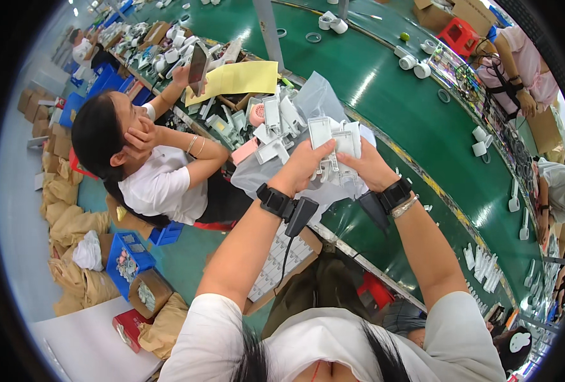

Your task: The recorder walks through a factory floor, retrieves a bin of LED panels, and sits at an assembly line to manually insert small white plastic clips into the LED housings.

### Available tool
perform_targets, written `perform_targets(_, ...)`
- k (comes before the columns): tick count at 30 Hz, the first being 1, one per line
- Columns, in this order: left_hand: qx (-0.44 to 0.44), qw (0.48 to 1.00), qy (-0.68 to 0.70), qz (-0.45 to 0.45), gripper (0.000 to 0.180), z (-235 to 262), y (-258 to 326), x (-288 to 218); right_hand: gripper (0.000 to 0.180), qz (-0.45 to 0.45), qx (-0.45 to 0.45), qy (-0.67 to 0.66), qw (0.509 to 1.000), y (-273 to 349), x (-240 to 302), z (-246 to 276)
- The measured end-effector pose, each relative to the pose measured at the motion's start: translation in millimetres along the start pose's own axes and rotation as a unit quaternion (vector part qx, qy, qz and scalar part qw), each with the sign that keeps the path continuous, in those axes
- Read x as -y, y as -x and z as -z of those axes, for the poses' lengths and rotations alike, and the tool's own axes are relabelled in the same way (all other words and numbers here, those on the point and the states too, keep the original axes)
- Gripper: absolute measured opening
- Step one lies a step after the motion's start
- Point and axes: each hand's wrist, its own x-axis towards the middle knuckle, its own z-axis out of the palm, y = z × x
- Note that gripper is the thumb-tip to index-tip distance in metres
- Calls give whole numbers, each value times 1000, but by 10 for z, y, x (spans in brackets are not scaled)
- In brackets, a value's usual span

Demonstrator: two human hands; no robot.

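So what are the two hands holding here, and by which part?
Both hands, left and right, hold a stack of white moulded plastic parts, each gripping the stack's lower end.

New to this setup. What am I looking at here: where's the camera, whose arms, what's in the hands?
There is no machine here: a person works with bare hands. The one picture comes from a wide fisheye camera worn on that person's head, looking down, so straight edges bend toward the rim. The two forearms coming up from the lower edge are the wearer's own, each with a black wrist strap.

The left hand and right hand together hold a cluster of white plastic parts, fingers closed around them. Under these lies a grey plastic bag among more white parts.

The surface is a long green conveyor belt carrying scattered white pieces. A yellow sheet lies at the bench edge. The person in white on the left is a co-worker holding up a phone.
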Motion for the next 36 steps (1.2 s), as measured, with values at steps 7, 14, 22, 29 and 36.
perform_targets(7,26,988,-53,-141,40,79,-40,-551,50,120,27,7,992,-304,497,-206)
perform_targets(14,17,949,-140,-281,31,-409,312,-1023,50,249,-104,85,959,32,1076,-371)
perform_targets(22,79,983,-159,34,39,-531,501,624,50,65,-302,-1,951,1383,-505,-347)
perform_targets(29,243,915,-322,-30,43,-1085,-66,1214,61,72,-431,-39,899,1966,-795,266)
perform_targets(36,299,834,-422,-191,41,-1795,-570,1272,51,124,-454,58,880,2139,-674,1011)
